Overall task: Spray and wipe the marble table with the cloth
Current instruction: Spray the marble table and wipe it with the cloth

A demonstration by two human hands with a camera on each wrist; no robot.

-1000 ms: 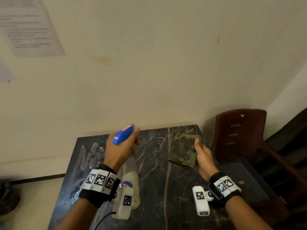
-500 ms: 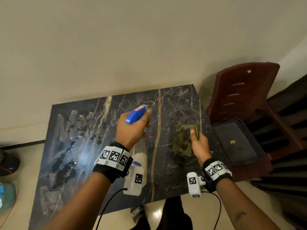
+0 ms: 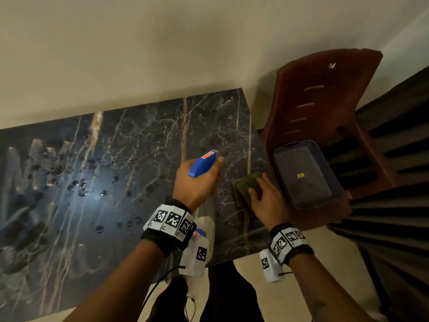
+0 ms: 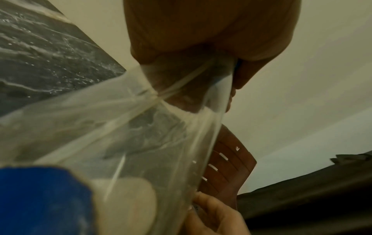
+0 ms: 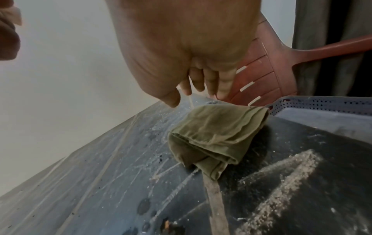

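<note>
The dark veined marble table (image 3: pixel 116 228) fills the left and middle of the head view. My left hand (image 3: pixel 197 184) grips a spray bottle (image 3: pixel 202 164) by its neck, blue spray head pointing away and to the right, above the table's right half. Its clear body (image 4: pixel 120 127) hangs below the palm. A folded olive cloth (image 3: pixel 242 185) lies at the table's right edge. My right hand (image 3: pixel 264 196) rests on it, thumb on top. In the right wrist view the fingers (image 5: pixel 211 82) hang fairly straight over the far side of the cloth (image 5: pixel 217 132).
Water drops (image 3: pixel 79 187) dot the table's left half. A brown plastic chair (image 3: pixel 325 101) stands against the table's right edge, with a grey perforated tray (image 3: pixel 301 177) on its seat. The wall runs along the far edge. My legs are at the near edge.
The head view has tipped down. My left hand has carried the bottle to the right. My right hand has slid the cloth from the far right corner toward me along the right edge.
</note>
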